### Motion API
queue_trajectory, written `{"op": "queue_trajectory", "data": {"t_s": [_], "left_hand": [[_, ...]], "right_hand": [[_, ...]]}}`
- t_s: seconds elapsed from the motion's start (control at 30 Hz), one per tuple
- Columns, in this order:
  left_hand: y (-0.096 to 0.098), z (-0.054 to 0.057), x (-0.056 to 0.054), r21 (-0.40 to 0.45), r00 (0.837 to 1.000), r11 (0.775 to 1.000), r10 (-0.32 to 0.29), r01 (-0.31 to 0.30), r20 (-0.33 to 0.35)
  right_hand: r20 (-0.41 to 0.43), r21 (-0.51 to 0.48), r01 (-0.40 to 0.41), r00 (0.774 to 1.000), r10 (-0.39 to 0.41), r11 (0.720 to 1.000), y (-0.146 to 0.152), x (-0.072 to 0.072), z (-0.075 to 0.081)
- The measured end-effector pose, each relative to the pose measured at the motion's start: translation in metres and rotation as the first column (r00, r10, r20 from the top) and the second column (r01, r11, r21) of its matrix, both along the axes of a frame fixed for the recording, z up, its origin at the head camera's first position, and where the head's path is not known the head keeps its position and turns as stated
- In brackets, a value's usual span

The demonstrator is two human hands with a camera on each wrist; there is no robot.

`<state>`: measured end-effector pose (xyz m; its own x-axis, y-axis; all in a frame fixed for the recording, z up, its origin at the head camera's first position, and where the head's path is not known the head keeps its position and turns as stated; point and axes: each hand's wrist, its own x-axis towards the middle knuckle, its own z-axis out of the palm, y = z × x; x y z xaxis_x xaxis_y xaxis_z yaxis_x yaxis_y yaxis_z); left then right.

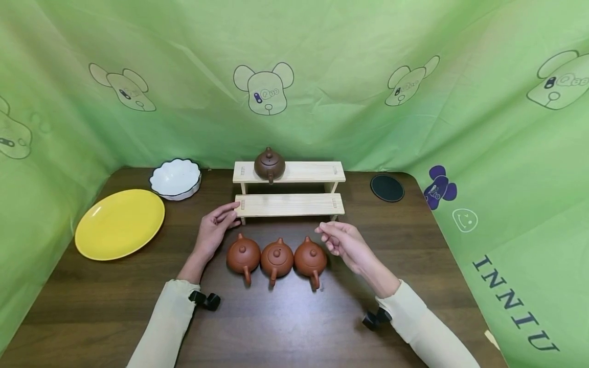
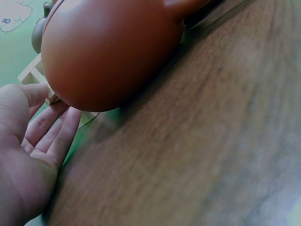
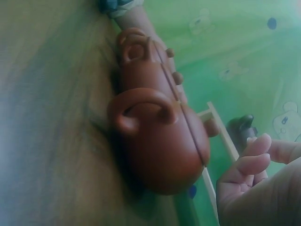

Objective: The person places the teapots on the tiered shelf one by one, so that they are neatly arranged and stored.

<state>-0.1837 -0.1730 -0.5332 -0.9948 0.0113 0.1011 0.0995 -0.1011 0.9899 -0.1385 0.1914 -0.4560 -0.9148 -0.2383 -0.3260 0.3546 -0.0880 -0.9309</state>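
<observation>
Three reddish-brown clay teapots stand side by side on the table: the left teapot [image 1: 243,254], the middle teapot [image 1: 276,258] and the right teapot [image 1: 310,258], handles toward me. Behind them is a two-step wooden rack [image 1: 290,205], with a darker brown teapot [image 1: 269,164] on its upper step. My left hand [image 1: 214,228] has its fingertips right at the left end of the lower step. In the left wrist view, its fingers [image 2: 66,134] reach out fairly straight. Just right of the right teapot, my right hand [image 1: 345,243] hovers with loosely curled fingers, holding nothing.
A yellow oval plate [image 1: 120,225] lies at the left, near a white scalloped bowl [image 1: 175,179]. At the back right sits a dark round coaster [image 1: 387,188]. A green printed curtain [image 1: 331,102] surrounds the table on its back and sides.
</observation>
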Motion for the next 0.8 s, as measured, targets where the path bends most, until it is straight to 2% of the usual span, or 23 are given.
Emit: {"op": "queue_trajectory", "data": {"t_s": [0.23,0.8], "left_hand": [[0.000,-0.001,0.000,0.003,1.000,1.000,0.003,-0.003,0.005],[0.000,0.000,0.000,-0.002,1.000,1.000,0.007,-0.007,0.008]], "right_hand": [[-0.007,0.051,-0.015,1.000,0.016,0.999,0.011,0.011,-0.010],[0.012,0.080,-0.079,0.997,0.078,0.994,0.027,0.035,-0.024]]}}
